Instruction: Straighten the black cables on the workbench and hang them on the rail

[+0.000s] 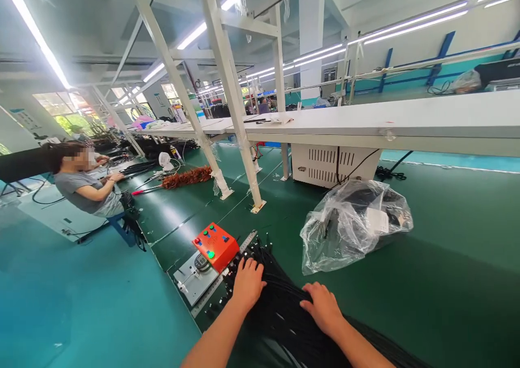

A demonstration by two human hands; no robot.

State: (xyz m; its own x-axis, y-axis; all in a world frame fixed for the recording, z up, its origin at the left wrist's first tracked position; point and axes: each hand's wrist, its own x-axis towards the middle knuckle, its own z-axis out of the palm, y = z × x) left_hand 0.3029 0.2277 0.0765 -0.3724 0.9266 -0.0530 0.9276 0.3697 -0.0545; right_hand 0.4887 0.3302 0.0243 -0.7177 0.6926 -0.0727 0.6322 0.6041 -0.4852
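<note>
While resting flat on a big bundle of black cables (284, 308) on the green table (447, 259), both hands press down with fingers spread. Left hand (247, 284) lies on the bundle's far end, palm down, gripping nothing. Right hand (323, 305) sits just beside it at 3 o'clock, fingers half curled over the cables, not closed around any. From the left hand, at 10 o'clock, very near: an orange control box (216, 244) with green and red buttons, on a grey metal plate (194, 281). Along the bundle's end, touching the cable tips: a steel ruler (227, 273). At 1 o'clock from the right hand, near: a clear plastic bag (353, 221) with dark things inside. Far off at 9 o'clock: a seated person in a grey shirt (81, 186).
</note>
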